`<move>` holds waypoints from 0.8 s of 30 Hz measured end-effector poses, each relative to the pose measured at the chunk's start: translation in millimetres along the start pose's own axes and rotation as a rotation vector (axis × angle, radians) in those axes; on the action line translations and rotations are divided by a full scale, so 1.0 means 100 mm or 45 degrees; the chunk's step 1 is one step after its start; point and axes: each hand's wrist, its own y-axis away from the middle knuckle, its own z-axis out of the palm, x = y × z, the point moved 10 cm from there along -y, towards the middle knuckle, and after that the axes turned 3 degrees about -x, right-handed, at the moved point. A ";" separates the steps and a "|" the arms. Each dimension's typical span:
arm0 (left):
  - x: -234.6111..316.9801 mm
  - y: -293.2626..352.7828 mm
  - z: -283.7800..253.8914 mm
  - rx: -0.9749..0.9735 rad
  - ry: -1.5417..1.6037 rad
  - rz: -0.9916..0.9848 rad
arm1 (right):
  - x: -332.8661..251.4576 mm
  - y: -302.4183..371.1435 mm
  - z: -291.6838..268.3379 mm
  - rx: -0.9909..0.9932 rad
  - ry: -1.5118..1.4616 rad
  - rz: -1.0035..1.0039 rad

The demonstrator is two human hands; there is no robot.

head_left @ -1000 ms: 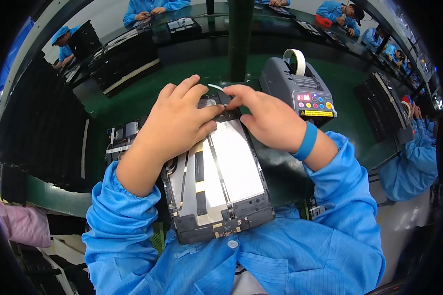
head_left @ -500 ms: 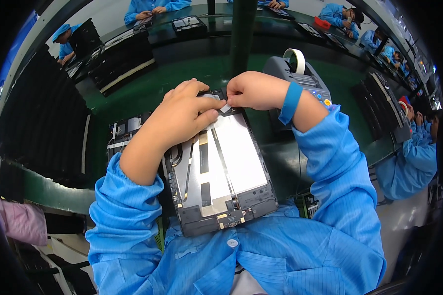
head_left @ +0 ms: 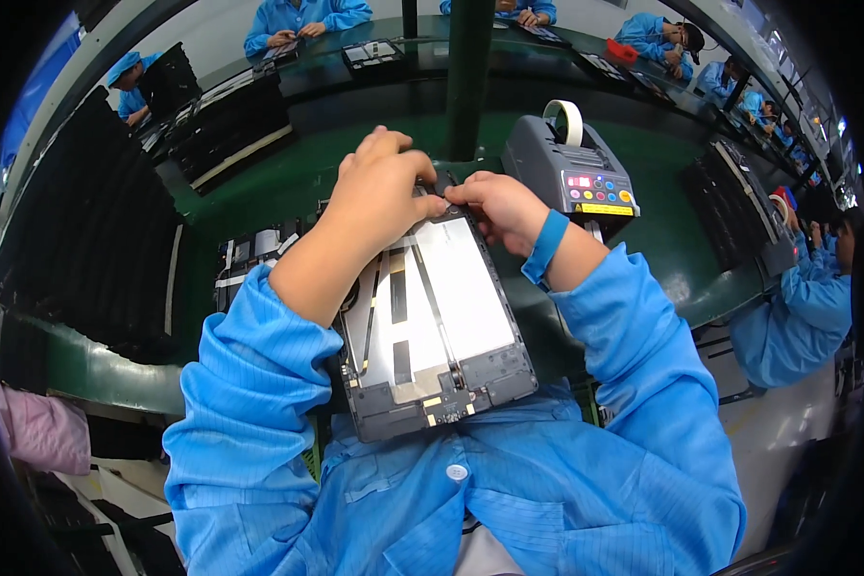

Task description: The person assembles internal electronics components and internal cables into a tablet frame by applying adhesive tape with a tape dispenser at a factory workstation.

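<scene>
An opened tablet [head_left: 470, 298] lies tilted in front of me, its far end raised on the bench side and its near end close to my lap. Its inside shows a large silver plate, dark ribbon strips and a black near end with small gold pads. My left hand [head_left: 379, 187] is closed over the far left end, fingers bent across the edge and thumb on the silver area. At the far right corner, my right hand [head_left: 509, 206], with a blue band on its wrist, closes on the edge, thumb on top. The fingertips nearly meet; any small piece between them is hidden.
A grey tape dispenser [head_left: 571, 168] with buttons stands at the far right. Another opened tablet [head_left: 250, 254] lies left. Tall black stacks [head_left: 86, 221] line the left side; another stack [head_left: 744, 206] is at right. A green post [head_left: 468, 86] rises ahead. Co-workers sit around.
My right hand has dropped lower and turned, uncovering the tape dispenser's panel. The white strip seen at its fingertips no longer shows. The left hand has shifted slightly right, and the tablet's near end sits slightly higher.
</scene>
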 end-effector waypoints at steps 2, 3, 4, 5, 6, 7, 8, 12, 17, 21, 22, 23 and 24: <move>0.00 0.11 -0.22 0.359 -0.031 0.030 | 0.04 0.08 -0.03 -0.011 0.000 -0.003; -0.05 0.20 -0.22 0.315 -0.072 0.017 | -0.01 0.17 -0.12 0.079 0.020 -0.134; -0.05 0.33 -0.23 0.304 -0.072 0.028 | -0.02 0.28 -0.24 0.179 0.033 -0.261; -0.19 0.54 -0.30 0.358 0.168 -0.073 | 0.00 0.45 -0.22 0.119 0.027 -0.385; -0.35 0.75 -0.31 0.408 0.412 -0.171 | 0.01 0.65 -0.23 0.112 0.028 -0.576; -0.46 1.04 -0.22 0.369 0.453 -0.228 | 0.10 0.86 -0.16 0.016 0.109 -0.685; -0.54 1.26 -0.11 0.331 0.501 -0.277 | 0.17 1.11 -0.14 0.091 0.408 -0.825; -0.56 1.63 0.28 0.279 1.098 -0.363 | 0.43 1.65 0.25 -0.136 0.460 -0.715; -0.21 1.78 0.21 0.335 1.734 -0.292 | 0.18 1.83 0.43 -0.171 0.235 -0.737; -0.26 2.00 -0.22 0.643 1.908 -0.205 | -0.09 2.01 0.72 -0.286 0.341 -0.954; -0.38 2.06 -0.35 0.691 1.937 -0.206 | -0.15 2.03 0.83 -0.303 0.481 -1.026; -0.49 2.10 -0.43 0.685 1.978 -0.214 | -0.16 2.01 0.94 -0.381 0.547 -0.994; -0.62 2.13 -0.51 0.677 2.020 -0.222 | -0.14 1.98 1.03 -0.503 0.523 -0.986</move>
